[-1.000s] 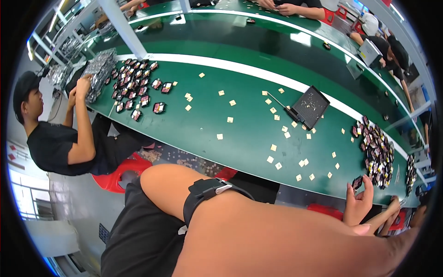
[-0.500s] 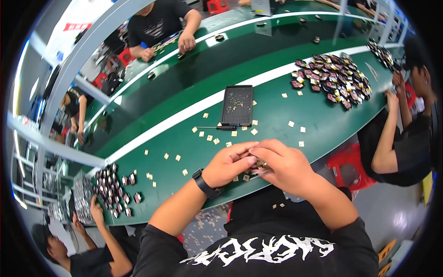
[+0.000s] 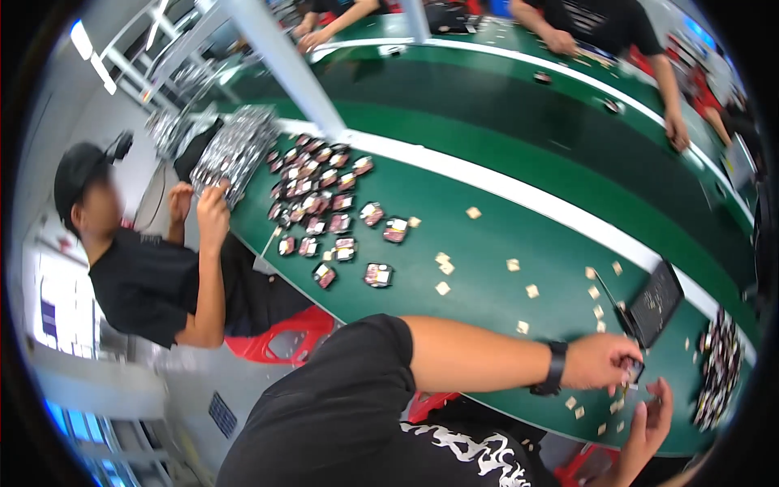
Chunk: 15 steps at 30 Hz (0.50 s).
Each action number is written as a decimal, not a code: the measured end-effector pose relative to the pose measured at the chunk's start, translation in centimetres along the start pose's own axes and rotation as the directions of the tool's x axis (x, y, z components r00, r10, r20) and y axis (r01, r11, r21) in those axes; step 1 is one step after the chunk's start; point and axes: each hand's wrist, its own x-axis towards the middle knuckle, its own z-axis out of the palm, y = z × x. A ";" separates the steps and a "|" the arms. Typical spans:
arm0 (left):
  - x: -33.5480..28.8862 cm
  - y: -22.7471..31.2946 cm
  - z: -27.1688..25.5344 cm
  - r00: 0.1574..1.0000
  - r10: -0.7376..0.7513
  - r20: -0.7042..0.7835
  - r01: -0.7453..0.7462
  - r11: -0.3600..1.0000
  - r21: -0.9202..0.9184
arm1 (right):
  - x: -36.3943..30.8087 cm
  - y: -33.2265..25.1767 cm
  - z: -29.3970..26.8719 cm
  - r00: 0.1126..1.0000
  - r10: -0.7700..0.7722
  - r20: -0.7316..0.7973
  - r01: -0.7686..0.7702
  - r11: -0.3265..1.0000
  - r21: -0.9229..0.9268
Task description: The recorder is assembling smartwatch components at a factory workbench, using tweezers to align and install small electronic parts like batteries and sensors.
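Observation:
My left hand (image 3: 602, 362), with a black band on its wrist, is closed on a small black-cased part (image 3: 636, 370), mostly covered by the fingers. Just to its lower right is my right hand (image 3: 649, 422), its thumb and fingers apart and nothing visible between them. Both hands are above the green table's near edge. Beyond the left hand lies a black gridded tray (image 3: 656, 304), with a thin-shafted screwdriver (image 3: 610, 297) alongside. Small cream squares (image 3: 599, 312) are scattered around the tray and under the hands.
Left, many black-cased parts (image 3: 312, 195) are spread near a stack of silvery packets (image 3: 243, 142), where a co-worker (image 3: 154, 276) sits handling packets. Another pile of parts (image 3: 720, 369) lies far right. A grey post (image 3: 284, 65) rises at the back. Red stools (image 3: 284, 337) stand below the table.
The view has swung left, bringing the left co-worker and parts pile closer to the middle. My hands, previously together around the part, have separated; the right has let go.

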 end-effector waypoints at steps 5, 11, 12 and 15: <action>-1.3 1.9 0.9 0.988 0.053 -0.146 -0.027 0.984 0.174 | 2.2 -2.1 0.2 0.998 -0.053 -0.042 0.045 0.982 -0.182; -0.8 0.4 0.5 0.928 0.290 -0.232 -0.160 0.876 0.454 | 2.5 -3.4 1.9 0.999 0.034 -0.002 -0.034 0.993 -0.112; -0.5 -0.1 0.5 0.912 0.331 -0.241 -0.178 0.850 0.496 | 2.5 -3.5 1.9 0.999 0.031 0.009 -0.030 0.990 -0.134; -0.3 -0.6 0.8 0.884 0.376 -0.277 -0.185 0.826 0.532 | 2.5 -4.2 2.2 0.997 0.035 0.072 -0.020 0.981 -0.192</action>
